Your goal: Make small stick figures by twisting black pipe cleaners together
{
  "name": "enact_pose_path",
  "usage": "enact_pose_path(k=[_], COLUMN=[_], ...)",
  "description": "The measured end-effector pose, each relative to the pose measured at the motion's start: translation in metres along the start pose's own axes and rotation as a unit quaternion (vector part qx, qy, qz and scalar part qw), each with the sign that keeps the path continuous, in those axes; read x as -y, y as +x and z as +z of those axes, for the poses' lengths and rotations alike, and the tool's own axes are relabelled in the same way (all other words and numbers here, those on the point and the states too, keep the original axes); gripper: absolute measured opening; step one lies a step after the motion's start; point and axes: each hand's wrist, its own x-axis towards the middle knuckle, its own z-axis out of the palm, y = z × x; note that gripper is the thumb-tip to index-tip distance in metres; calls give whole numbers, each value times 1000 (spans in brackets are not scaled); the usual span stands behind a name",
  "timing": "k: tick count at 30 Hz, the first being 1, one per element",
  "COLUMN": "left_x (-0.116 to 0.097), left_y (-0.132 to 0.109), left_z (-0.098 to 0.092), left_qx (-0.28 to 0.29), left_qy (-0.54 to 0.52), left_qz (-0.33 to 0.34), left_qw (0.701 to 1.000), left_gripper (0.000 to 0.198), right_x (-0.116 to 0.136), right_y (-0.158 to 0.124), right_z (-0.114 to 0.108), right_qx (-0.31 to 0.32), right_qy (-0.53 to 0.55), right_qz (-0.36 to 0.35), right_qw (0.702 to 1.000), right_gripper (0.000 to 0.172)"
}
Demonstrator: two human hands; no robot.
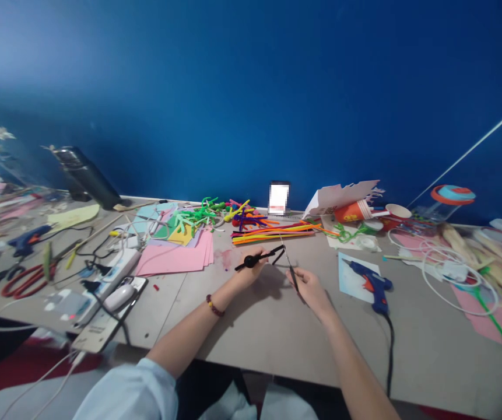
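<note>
Just above the table, my left hand [249,275] is closed on a black pipe-cleaner figure [251,261]. The figure has a round lump in the middle, and one end reaches right into a bent, angled strip. My right hand [314,291] grips a slim tool [294,279] with a dark handle and a thin metal tip; its exact kind is too small to make out. That tip points up and away, right beside the bent end of the black strip. Beyond both hands lies a row of coloured pipe cleaners [272,235], red, orange, yellow and purple.
Pink paper sheets [174,258] and green bent pipe cleaners [198,216] lie left of centre. A phone [279,198] leans on the blue wall. To the right, a blue glue gun [375,286] trails its cord over the front edge. A power strip [113,280] lies left.
</note>
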Motion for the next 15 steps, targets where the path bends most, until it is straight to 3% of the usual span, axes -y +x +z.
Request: enact_pose_path(k=[4, 8, 15], left_x=[0, 0, -4], left_y=[1, 0, -2], left_z=[0, 1, -2], left_qx=[3, -1, -6], left_qy=[-8, -7, -9], left_qz=[4, -6, -1], left_qw=[1000, 1000, 1000], left_gripper=[21, 24, 25], right_x=[-2, 0, -3], right_y=[0, -1, 1], right_z=[1, 1, -2], right_qx=[40, 30, 39], right_qy=[68, 109, 75], right_qz=[44, 64, 58], right_qw=[996, 991, 995], right_gripper=[49, 48, 44])
